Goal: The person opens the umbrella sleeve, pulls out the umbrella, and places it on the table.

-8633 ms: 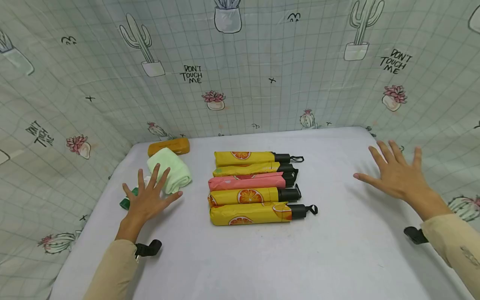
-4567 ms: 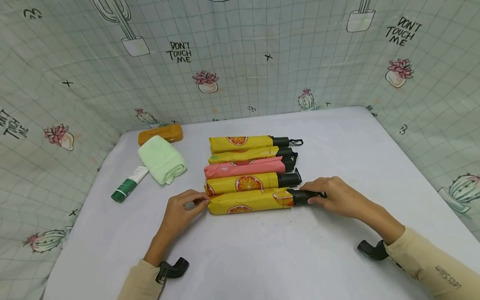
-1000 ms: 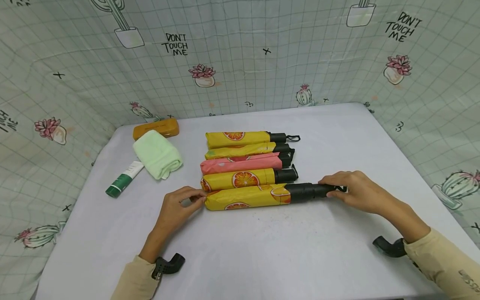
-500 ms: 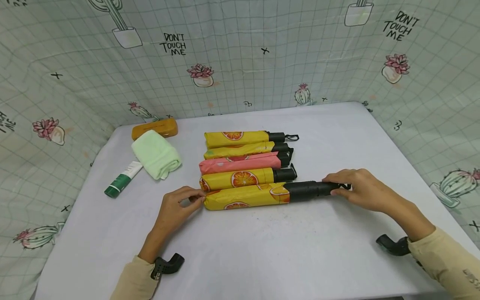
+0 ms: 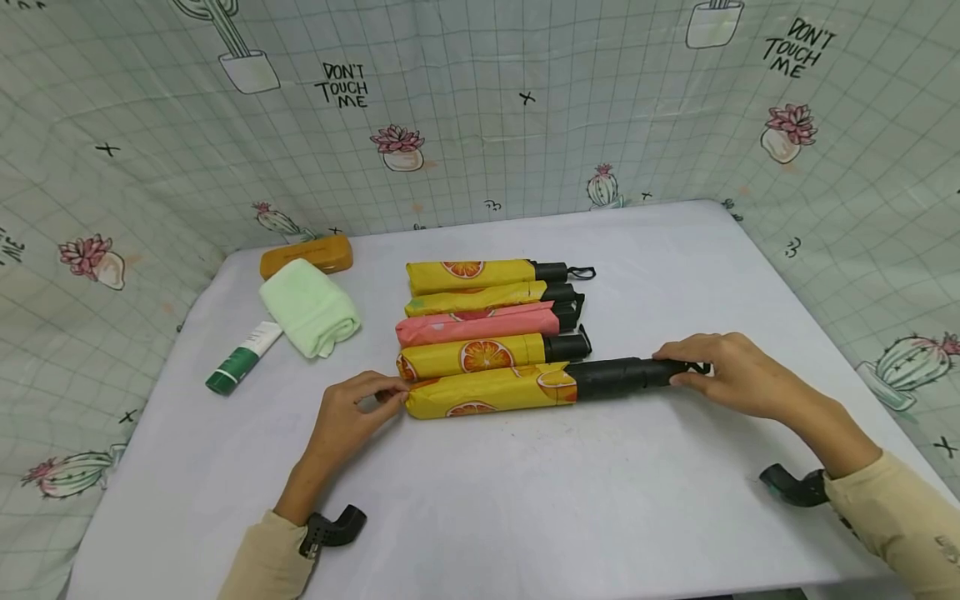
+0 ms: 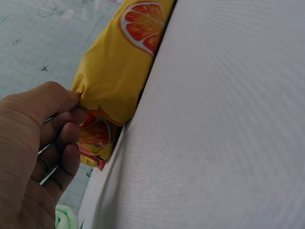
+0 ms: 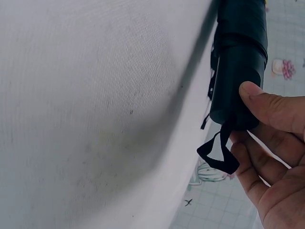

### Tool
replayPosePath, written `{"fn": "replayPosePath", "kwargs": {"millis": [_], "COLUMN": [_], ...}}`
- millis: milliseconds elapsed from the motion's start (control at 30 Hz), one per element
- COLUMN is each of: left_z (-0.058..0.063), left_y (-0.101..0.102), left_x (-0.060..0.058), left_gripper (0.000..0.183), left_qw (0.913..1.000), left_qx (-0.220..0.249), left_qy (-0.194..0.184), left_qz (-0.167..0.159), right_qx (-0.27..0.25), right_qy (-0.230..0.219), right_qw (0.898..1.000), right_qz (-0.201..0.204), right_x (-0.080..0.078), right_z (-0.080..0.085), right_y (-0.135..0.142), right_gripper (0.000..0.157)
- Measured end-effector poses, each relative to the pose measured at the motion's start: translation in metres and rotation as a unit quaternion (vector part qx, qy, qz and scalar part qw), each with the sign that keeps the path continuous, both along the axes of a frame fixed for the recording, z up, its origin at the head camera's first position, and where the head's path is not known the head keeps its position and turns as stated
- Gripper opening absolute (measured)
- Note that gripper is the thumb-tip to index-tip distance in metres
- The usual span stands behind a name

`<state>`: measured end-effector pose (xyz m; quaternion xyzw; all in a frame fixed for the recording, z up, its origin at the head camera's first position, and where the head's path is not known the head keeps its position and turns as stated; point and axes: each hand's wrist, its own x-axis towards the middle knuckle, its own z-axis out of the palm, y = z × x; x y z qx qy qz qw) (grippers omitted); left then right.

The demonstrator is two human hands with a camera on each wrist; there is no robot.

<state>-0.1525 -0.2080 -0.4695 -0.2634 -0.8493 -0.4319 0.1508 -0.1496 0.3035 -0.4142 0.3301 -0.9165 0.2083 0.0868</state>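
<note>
Five folded umbrellas lie side by side in the middle of the white table (image 5: 525, 500). The nearest one wears a yellow orange-print sleeve (image 5: 487, 395) (image 6: 119, 71). My left hand (image 5: 352, 408) (image 6: 43, 143) pinches the sleeve's closed end. My right hand (image 5: 731, 379) (image 7: 271, 148) grips the black handle (image 5: 622, 377) (image 7: 238, 62), which sticks well out of the sleeve; its wrist strap (image 7: 218, 155) hangs below my fingers. Behind it lie a yellow umbrella (image 5: 480, 357), a pink one (image 5: 480, 325) and two more yellow ones (image 5: 480, 287).
At the back left lie a folded pale-green towel (image 5: 309, 307), an orange case (image 5: 306, 255) and a green-and-white tube (image 5: 242, 358). Cactus-print sheeting (image 5: 480, 125) walls the table on three sides.
My right hand has drawn the black handle further right out of the yellow sleeve, while my left hand keeps hold of the sleeve's end. Earlier both hands lay open apart on the table.
</note>
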Motion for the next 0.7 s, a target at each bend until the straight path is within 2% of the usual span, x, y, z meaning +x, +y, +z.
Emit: {"fn": "replayPosePath", "kwargs": {"millis": [433, 700], "left_z": [0.002, 0.001], "left_y": [0.000, 0.000], "left_x": [0.000, 0.000], "left_gripper": [0.022, 0.021], "left_qw": [1.0000, 0.9999], "left_qx": [-0.005, -0.006], "left_qy": [0.004, 0.008], "left_qz": [-0.004, -0.006], "right_qx": [0.003, 0.007], "right_qy": [-0.003, 0.014], "right_qw": [1.000, 1.000], "right_qz": [-0.017, -0.010], "right_x": [0.001, 0.001], "right_z": [0.001, -0.001], "right_y": [0.010, 0.018], "right_gripper": [0.044, 0.045]}}
